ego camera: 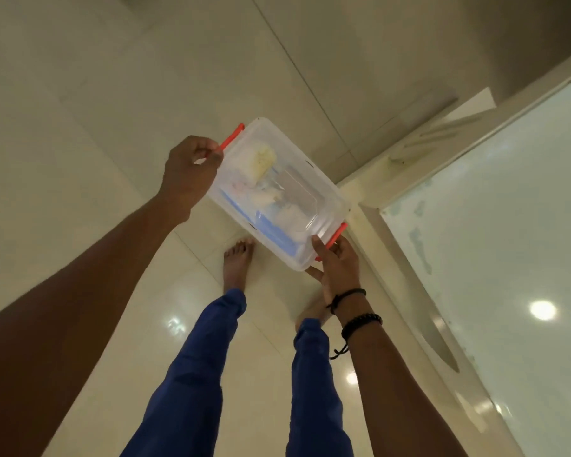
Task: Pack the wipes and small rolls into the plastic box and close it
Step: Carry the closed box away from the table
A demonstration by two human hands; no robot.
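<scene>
1. The plastic box (277, 192) is up in the air over the tiled floor (80, 94), carried between both hands, lid on.
2. Through the clear lid, a yellowish pack (261, 159) and blue wipes (271, 229) lie inside; packing looks finished.
3. The left hand (188, 176) pinches the far red latch (232, 136); the right hand (335, 262) grips the box's near end by the other latch (337, 233).
4. I can't tell whether both latches are snapped; that may remain.

Head camera, one wide-angle view
Looks steeply down, close above both outstretched arms; tiled floor (80, 94) far below.
</scene>
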